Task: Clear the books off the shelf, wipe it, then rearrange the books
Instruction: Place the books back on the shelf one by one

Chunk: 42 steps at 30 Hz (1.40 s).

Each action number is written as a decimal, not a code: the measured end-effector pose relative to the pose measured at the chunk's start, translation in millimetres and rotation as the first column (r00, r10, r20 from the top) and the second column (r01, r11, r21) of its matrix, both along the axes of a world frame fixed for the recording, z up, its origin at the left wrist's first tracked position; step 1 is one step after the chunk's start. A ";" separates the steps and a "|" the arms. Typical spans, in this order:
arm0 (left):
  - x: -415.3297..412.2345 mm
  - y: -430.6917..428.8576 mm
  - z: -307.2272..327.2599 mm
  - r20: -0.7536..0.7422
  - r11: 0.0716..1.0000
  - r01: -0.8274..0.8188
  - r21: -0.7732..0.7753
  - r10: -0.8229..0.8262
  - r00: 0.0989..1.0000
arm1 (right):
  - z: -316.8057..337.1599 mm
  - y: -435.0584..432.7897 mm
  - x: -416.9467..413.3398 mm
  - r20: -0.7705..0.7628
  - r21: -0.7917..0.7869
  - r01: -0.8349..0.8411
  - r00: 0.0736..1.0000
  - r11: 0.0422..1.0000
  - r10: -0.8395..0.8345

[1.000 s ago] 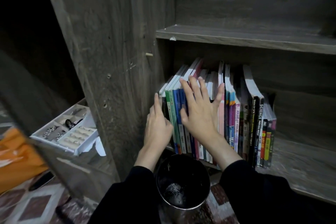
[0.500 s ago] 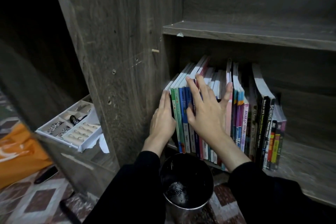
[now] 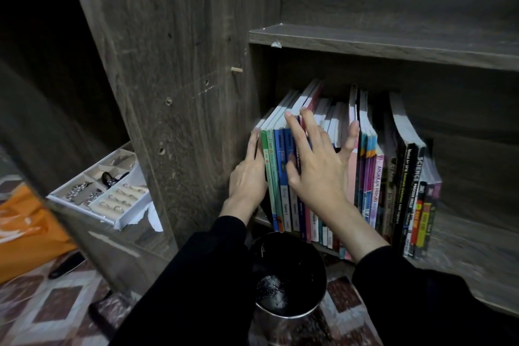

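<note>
— Now, hands?
— My left hand (image 3: 248,174) has slid farther in, flat against the leftmost cover; right hand (image 3: 317,168) stays spread, fingers straight, on the spines.
— And the books (image 3: 393,177)?
— Still standing in a row, left end of the lower shelf (image 3: 463,255).

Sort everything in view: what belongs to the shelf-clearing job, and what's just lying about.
Job: row of upright colourful paperback books; grey wooden shelf under them; left hand flat against their left end; right hand spread across their spines.
Lying about: white compartmented jewellery tray; round black metal bin; orange plastic bag.
</note>
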<state>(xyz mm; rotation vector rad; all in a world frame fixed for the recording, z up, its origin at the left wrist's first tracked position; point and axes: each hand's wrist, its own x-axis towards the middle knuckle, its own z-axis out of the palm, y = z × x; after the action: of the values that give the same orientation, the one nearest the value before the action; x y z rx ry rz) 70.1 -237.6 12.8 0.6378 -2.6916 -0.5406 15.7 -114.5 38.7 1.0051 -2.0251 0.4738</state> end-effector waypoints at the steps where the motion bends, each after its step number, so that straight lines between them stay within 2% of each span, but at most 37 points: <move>1: -0.6 -0.5 -1.5 -0.012 1.000 -0.008 0.011 0.008 1.000 | 0.3 0.5 0.1 0.002 0.000 -0.001 1.000 1.000 0.001; 12: 2.4 -3.4 -8.2 -0.189 0.974 0.042 0.223 0.001 0.982 | 2.1 2.0 0.9 0.001 0.005 -0.003 1.000 1.000 0.003; 30: 42.3 32.6 -13.8 -0.139 0.978 -0.205 -0.047 0.197 0.970 | 3.5 3.4 3.6 0.025 0.031 0.005 1.000 0.999 -0.006; 33: 36.7 22.8 -3.2 -0.099 0.975 -0.182 -0.126 0.171 0.980 | 2.7 2.6 3.0 0.020 0.026 0.003 1.000 1.000 -0.004; 36: 33.4 16.6 -4.6 -0.037 0.980 -0.145 -0.136 0.141 0.989 | 1.5 2.3 2.4 0.009 0.021 0.005 1.000 1.000 -0.005; 42: 35.6 30.0 -20.5 -0.142 0.971 -0.204 -0.121 0.187 0.972 | 2.6 4.4 2.2 0.017 0.031 0.004 1.000 1.000 -0.005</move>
<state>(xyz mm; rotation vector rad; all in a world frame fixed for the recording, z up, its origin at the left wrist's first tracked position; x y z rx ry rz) 105.7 -207.6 -7.6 0.7915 -2.4834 -0.3333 17.9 -110.1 41.3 1.0184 -2.0550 0.4512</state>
